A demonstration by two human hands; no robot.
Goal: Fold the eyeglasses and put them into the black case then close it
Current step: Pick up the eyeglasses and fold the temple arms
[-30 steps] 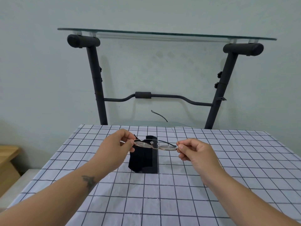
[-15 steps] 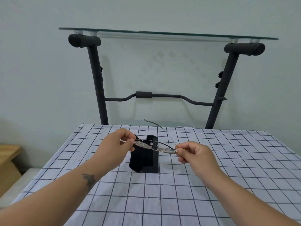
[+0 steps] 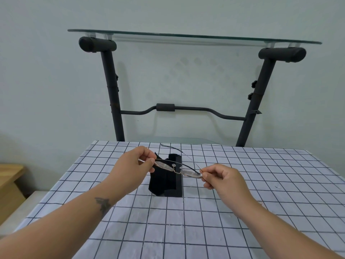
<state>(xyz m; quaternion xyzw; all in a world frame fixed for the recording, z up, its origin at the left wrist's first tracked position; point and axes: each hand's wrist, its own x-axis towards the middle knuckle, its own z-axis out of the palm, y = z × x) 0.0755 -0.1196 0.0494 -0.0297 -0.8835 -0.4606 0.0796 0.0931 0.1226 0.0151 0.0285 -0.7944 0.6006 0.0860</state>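
Observation:
Thin gold-rimmed eyeglasses (image 3: 174, 168) hang in the air above the table, tilted down to the right. My left hand (image 3: 133, 165) pinches their left end, and my right hand (image 3: 223, 177) pinches their right end at the hinge. One temple arm sticks out from the right hinge, up and away toward the far edge of the table. The black case (image 3: 167, 179) stands open on the checked tablecloth (image 3: 186, 221), just below and behind the glasses. The glasses and my left hand hide part of it.
A black metal stand (image 3: 112, 90) with a glass top (image 3: 194, 37) rises behind the table against the wall. A wooden piece of furniture (image 3: 9, 176) sits low at the left edge.
The right temple arm has swung down and inward from its raised position. The glasses have tilted lower on the right, and my right hand has dropped slightly.

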